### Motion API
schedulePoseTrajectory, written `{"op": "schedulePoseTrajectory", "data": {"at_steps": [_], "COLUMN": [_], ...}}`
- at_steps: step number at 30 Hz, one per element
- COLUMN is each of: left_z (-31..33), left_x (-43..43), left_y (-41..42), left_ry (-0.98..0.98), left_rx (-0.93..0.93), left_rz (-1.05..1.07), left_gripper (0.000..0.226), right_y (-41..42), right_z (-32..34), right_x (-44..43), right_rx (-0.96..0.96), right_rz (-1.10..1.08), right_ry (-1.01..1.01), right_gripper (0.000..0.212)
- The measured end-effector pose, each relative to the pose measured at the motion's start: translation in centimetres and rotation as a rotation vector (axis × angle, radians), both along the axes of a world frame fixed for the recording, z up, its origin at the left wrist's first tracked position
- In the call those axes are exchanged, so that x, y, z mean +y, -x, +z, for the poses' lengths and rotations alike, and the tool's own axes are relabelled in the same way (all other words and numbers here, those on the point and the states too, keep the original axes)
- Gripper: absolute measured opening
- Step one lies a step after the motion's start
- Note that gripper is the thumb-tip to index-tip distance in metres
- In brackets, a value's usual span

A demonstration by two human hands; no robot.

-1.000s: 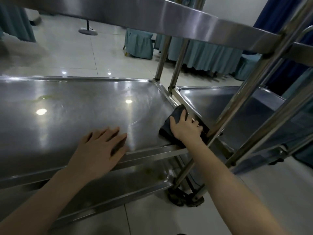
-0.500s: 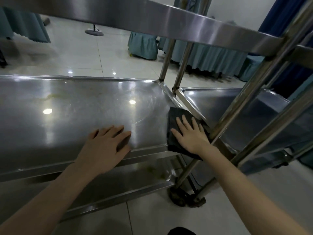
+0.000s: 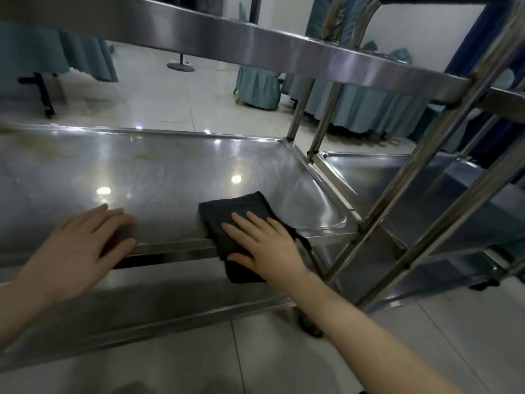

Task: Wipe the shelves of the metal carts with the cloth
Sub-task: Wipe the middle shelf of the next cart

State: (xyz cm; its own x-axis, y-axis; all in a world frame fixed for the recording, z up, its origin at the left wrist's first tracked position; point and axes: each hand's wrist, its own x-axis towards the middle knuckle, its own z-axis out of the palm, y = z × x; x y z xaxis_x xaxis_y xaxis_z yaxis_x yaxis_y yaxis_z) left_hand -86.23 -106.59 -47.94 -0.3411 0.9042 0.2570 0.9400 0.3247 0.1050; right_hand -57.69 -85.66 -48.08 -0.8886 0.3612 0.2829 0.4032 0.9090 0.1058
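A dark grey cloth (image 3: 235,207) lies on the middle shelf (image 3: 159,177) of the near metal cart, hanging partly over its front rim. My right hand (image 3: 264,245) presses flat on the cloth with straight, spread fingers. My left hand (image 3: 85,240) rests flat on the same shelf's front edge, to the left of the cloth, holding nothing. A second metal cart's shelf (image 3: 397,189) adjoins on the right.
The cart's top shelf (image 3: 255,44) runs overhead across the view. Slanted upright posts (image 3: 420,172) stand right of my right hand. A lower shelf (image 3: 170,294) sits beneath. Teal-skirted tables (image 3: 355,106) stand on the tiled floor behind.
My right hand has slid the cloth leftward from the shelf's right corner toward its middle front edge. My left hand stays on the front rim.
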Motion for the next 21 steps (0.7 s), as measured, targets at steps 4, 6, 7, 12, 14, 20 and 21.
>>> {"op": "schedulePoseTrajectory", "data": {"at_steps": [4,6,7,12,14,20,21], "left_z": [-0.6,-0.7,-0.7,0.2,0.5,1.4,1.4], "left_x": [-1.0,-1.0,-1.0,-1.1,-1.2,-3.2,-4.0], "left_y": [1.1,0.7,0.5,-0.2,-0.6,0.5,1.3], "left_ry": [0.083,0.107,0.109,0.092,0.099,0.069,0.069], "left_rx": [0.040,0.072,0.087,0.114,0.105,0.095,0.085], "left_rz": [-0.040,-0.064,-0.064,-0.062,-0.072,-0.131,-0.105], "left_gripper": [0.065,0.067,0.068,0.073,0.075,0.086,0.088], "right_y": [-10.0,-12.0,-12.1,-4.9,0.8,3.9,1.9], "right_z": [2.4,2.9,2.8,1.1,0.2,0.8,1.2], "right_x": [7.4,8.8,8.8,3.1,-1.0,-3.2,-1.8], "right_rx": [-0.125,-0.221,-0.233,-0.065,0.005,-0.075,-0.098], "right_rz": [-0.224,-0.304,-0.321,-0.244,-0.140,-0.003,-0.049], "right_ry": [0.074,0.089,0.077,0.016,-0.015,0.037,0.047], "right_gripper": [0.057,0.059,0.059,0.054,0.053,0.056,0.057]}}
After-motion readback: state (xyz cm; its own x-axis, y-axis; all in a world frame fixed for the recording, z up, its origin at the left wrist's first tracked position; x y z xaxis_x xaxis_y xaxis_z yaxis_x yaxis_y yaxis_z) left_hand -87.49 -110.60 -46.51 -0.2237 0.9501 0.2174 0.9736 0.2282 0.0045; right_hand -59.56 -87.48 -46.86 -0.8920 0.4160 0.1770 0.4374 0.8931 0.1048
